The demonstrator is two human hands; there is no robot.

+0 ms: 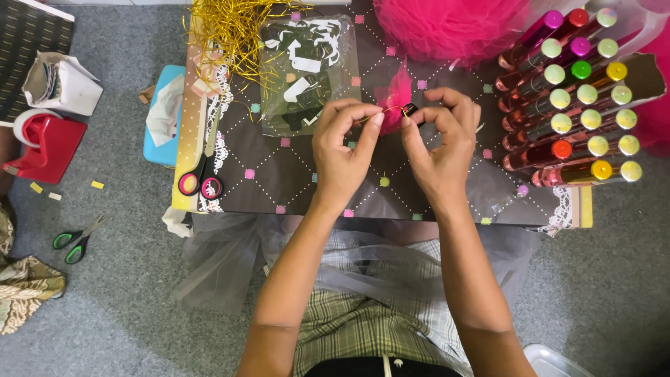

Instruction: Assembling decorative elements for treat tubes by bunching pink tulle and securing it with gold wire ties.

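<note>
Head view, looking down: my checked lap sits nearest at 6 o'clock, with grey tulle (230, 265) draped off the edge of the low table (293, 188). Above it, both my hands work together at the table's centre. My left hand (342, 150) pinches a thin gold wire (387, 110) between thumb and forefinger; my right hand (440, 146) is clamped the same way on a small dark bead-like piece (410, 109) at the wire's other end, just in front of a pink tulle tuft (396, 94). I judge that keeping the wire taut and both pinches close to the tuft makes the twist tight. At 9 o'clock lie black-and-pink scissors (200, 178). At 2 o'clock, about 20 capped tubes (572, 105) are stacked. At 12 o'clock sit a clear bag of cutouts (307, 70) and gold strands (223, 31).
</note>
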